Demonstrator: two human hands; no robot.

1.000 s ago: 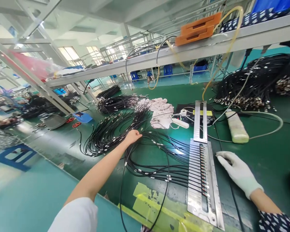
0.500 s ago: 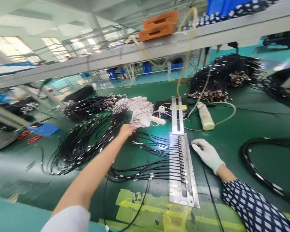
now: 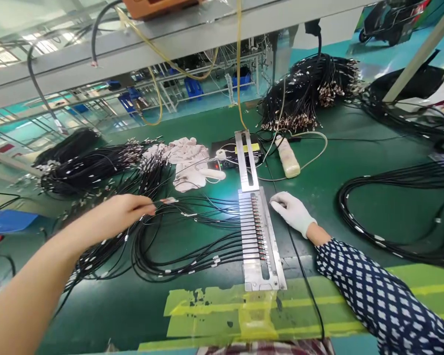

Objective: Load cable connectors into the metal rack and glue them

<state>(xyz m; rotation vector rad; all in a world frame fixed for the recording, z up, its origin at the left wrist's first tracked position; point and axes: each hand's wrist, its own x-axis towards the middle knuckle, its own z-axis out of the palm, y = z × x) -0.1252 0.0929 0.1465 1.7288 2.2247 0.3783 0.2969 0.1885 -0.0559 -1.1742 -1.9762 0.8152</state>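
Note:
My bare left hand [image 3: 131, 209] is closed in a pinch on what looks like the end of a thin black cable [image 3: 161, 202], beside a white label. A slotted metal fixture [image 3: 259, 283] lies on the bench, with a row of black cables [image 3: 207, 249] laid in its grooves and their metal connectors [image 3: 259, 227] lined up. My right hand [image 3: 292, 212], in a white glove, rests just right of the fixture with thumb and fingers pressed together. What they hold, if anything, is hidden. A single black cable [image 3: 305, 276] runs under that hand.
Behind the fixture are a black box [image 3: 225, 148], a white bottle [image 3: 287, 158] with a tube and a crumpled pale cloth [image 3: 187, 153]. Cable bundles [image 3: 311, 88] lie at the back, left and right. A metal shelf beam [image 3: 192, 47] crosses above. Yellow tape [image 3: 207, 310] covers the front edge.
My left hand has moved from beside the cloth towards me and to the left, with the cable end. The view has shifted right and down. My right hand keeps its place beside the fixture.

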